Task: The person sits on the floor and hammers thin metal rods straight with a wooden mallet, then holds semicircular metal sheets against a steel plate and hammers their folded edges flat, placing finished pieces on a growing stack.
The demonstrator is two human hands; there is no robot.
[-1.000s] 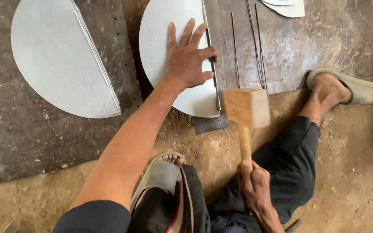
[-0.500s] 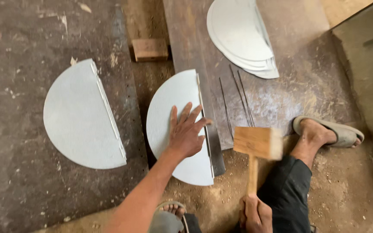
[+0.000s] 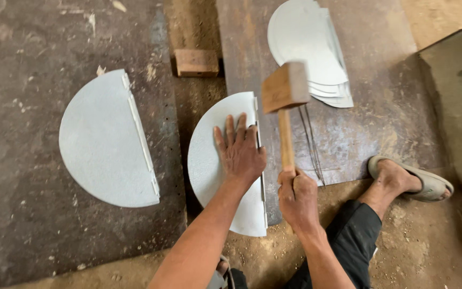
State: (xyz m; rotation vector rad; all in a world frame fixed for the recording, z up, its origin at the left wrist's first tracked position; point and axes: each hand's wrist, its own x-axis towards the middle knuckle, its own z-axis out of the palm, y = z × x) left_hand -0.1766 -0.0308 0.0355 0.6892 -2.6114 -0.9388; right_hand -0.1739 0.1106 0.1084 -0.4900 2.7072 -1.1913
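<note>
Head view: mallet [image 3: 284,86] above sheet [image 3: 215,160] edge

Two single half-round sheets of grey metal lie flat: one flat grey metal half-disc [image 3: 105,142] to the left and one grey metal half-disc under the hand [image 3: 209,155]. One stack of similar grey half-round sheets [image 3: 306,48] sits further off; its count cannot be told. There is one wooden mallet with a square head [image 3: 284,88], one small wooden block [image 3: 196,62], two thin metal rods [image 3: 311,142] and one grey sandal [image 3: 429,184].

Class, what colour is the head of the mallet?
Light brown bare wood on the mallet, in the head view.
</note>
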